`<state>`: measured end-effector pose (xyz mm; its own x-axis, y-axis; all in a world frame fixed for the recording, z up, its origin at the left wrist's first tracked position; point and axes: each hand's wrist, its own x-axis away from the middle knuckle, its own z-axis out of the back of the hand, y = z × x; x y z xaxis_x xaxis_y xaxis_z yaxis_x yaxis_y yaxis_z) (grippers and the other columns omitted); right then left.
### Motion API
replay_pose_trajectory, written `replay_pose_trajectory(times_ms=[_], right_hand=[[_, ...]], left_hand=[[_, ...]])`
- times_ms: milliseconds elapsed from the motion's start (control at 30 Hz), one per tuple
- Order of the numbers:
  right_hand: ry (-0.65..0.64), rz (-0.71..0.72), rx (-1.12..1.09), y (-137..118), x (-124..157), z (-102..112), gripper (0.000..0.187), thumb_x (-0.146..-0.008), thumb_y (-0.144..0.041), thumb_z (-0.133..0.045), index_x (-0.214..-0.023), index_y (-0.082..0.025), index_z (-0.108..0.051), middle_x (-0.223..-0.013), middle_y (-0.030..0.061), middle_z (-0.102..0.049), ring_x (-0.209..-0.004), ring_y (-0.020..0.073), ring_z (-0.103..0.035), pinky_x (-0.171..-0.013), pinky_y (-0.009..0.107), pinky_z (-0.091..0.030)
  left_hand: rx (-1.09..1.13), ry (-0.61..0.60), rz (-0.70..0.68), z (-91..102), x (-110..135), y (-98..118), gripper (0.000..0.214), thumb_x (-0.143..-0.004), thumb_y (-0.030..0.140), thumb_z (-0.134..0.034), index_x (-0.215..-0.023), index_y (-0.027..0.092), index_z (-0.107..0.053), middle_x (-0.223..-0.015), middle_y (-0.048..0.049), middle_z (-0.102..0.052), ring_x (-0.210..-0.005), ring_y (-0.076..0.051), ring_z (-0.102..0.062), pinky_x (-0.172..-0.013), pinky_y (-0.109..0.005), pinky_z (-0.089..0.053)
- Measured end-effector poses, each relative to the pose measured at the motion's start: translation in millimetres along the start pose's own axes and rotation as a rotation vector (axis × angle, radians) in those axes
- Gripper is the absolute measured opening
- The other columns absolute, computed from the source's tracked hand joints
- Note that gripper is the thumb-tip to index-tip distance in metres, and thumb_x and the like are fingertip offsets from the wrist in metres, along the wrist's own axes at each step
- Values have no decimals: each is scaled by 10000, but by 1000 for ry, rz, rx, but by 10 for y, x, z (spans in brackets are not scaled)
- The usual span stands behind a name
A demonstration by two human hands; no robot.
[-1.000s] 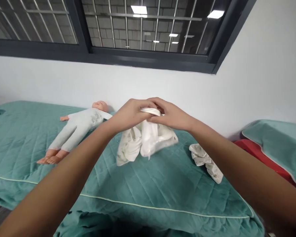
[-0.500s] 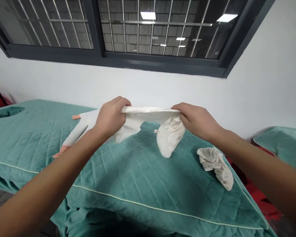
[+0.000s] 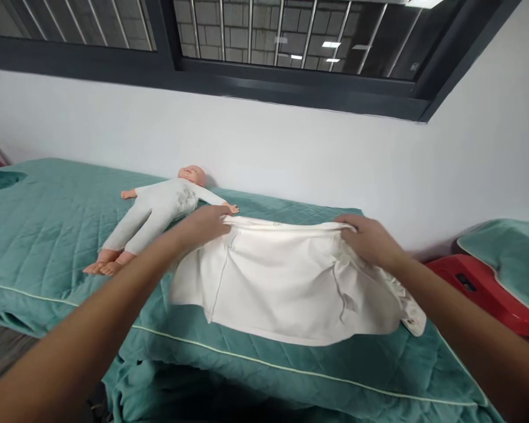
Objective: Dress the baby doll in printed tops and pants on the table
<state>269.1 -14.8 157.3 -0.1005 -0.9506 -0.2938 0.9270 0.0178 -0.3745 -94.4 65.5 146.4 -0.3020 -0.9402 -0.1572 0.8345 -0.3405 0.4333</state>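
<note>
A white baby shirt (image 3: 282, 279) hangs spread out above the bed, its upper edge stretched between my hands and its lower edge near the cover. My left hand (image 3: 208, 224) is closed on the upper left corner. At the other corner, my right hand (image 3: 370, 239) pinches the cloth with its fingers wrapped over the edge. Behind my left hand, a baby doll (image 3: 167, 200) with a white cloth body lies on its back, its head by the wall. A crumpled white patterned cloth (image 3: 417, 317) shows partly beyond the shirt's right side.
A green quilted cover (image 3: 264, 352) with a pale piped edge lies on the bed, which has a face hole at the far left. To the right are a red plastic case (image 3: 485, 288) and another green cloth (image 3: 506, 252). A dark-framed window (image 3: 300, 88) is above the wall.
The shirt, bunched and held higher before, now hangs open and wide between my hands. Both hands are lower and farther apart. The doll's head and body have come into view.
</note>
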Motion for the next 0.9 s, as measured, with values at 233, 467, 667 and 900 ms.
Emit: replay_pose_trajectory(times_ms=[233,467,667,900], right_hand=[[-118,183,-123,-476,406,-1402,494,-828,-86,-432,-1287,-149,-603,-1363,115,-630,-1319,237,-521,-1157,394,-384],[-104,-97,44,-744,427,-1806,511,-943,-219,-405,-1412,-36,-492,-1476,225,-535,-1446,346,-399,-1190,489,-300],[-121,-192,151,-682,357,-1860,672,-962,-354,-419,-1522,12,-354,-1629,260,-306,-1529,439,-213,-1228,578,-167],[96,-183,214,-588,267,-1849,772,-952,-394,-429,-1596,-51,-175,-1671,265,-165,-1525,464,-177,-1175,681,-194]], left_hand=[[-69,18,-210,-1426,320,201,316,-928,97,-428,-1121,164,-670,-1160,-138,-684,-1115,-254,-639,-998,-371,-499],[-146,62,-35,-1670,192,117,395,-980,205,-404,-1334,106,-551,-1413,-187,-571,-1330,-321,-529,-1126,-467,-418],[-86,132,71,-1588,70,227,548,-975,223,-403,-1511,124,-356,-1552,-195,-442,-1421,-344,-441,-1108,-488,-429],[-60,112,131,-1638,-61,352,591,-990,320,-396,-1541,119,-335,-1574,-207,-428,-1459,-384,-374,-1110,-593,-397]])
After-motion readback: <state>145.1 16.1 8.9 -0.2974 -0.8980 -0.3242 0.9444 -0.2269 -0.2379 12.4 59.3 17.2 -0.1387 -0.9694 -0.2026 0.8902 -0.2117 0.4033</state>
